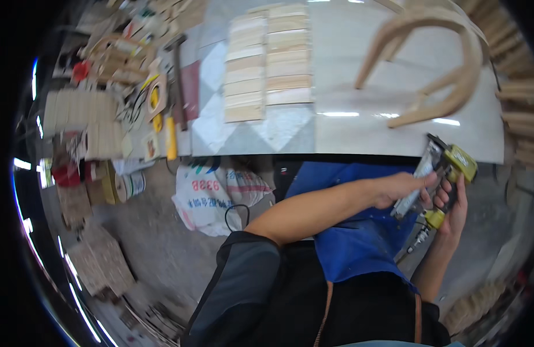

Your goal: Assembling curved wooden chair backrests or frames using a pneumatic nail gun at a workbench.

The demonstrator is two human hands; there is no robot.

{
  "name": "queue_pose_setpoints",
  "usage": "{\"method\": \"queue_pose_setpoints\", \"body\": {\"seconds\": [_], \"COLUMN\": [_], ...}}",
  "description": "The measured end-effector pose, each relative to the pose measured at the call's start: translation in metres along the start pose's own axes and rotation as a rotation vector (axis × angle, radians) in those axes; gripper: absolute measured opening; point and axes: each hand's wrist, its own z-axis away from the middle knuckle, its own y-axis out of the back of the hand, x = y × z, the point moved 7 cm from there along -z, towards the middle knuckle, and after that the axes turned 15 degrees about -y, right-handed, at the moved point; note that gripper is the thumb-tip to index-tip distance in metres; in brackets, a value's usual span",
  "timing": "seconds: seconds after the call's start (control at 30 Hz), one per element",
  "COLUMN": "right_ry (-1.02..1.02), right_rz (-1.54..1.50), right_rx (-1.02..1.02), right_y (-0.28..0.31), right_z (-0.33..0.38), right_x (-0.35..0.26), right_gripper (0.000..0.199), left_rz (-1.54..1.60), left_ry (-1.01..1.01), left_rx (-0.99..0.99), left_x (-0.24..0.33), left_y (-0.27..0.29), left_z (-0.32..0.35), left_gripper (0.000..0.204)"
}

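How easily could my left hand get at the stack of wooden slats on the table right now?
Probably not at once: the left hand is closed on the magazine of the yellow nail gun with the right hand. The wooden slats lie unobstructed across the table.

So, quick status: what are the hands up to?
Right hand grips yellow nail gun. Left hand on its magazine. Nothing in the way.

A pale glossy workbench (359,130) carries two rows of small wooden slats (268,61) laid side by side near its middle. A curved wooden frame piece (446,69) rests toward its right end, and a hammer (178,81) (with cluttered tools beside it) lies at the left.
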Motion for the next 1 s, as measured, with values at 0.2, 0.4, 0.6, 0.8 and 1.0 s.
{"method": "queue_pose_setpoints", "body": {"seconds": [0.2, 0.4, 0.6, 0.8, 1.0], "right_ry": [0.094, 0.111, 0.068, 0.118, 0.096], "right_rz": [0.0, -0.029, -0.04, -0.035, -0.031], "right_rx": [-0.008, 0.005, -0.074, 0.0, -0.034], "right_y": [-0.01, 0.0, -0.005, -0.006, -0.013], "right_z": [-0.003, 0.0, 0.002, 0.006, 0.005], "right_x": [-0.031, -0.052, -0.06, -0.054, -0.059], "right_gripper": [0.031, 0.031, 0.033, 0.035, 0.031], "left_rz": [-0.067, -0.864, -1.492, -1.803, -1.569], "left_ry": [0.073, -0.597, -0.708, -0.444, 0.068], "left_rx": [-0.03, 0.55, 1.639, 1.873, 1.674], "left_x": [-0.035, 0.109, 0.256, 0.25, 0.242], "left_y": [-0.008, 0.061, 0.179, 0.216, 0.226], "left_z": [0.08, 0.217, 0.461, 0.59, 0.561], "left_gripper": [0.065, 0.025, 0.025, 0.026, 0.032]}}
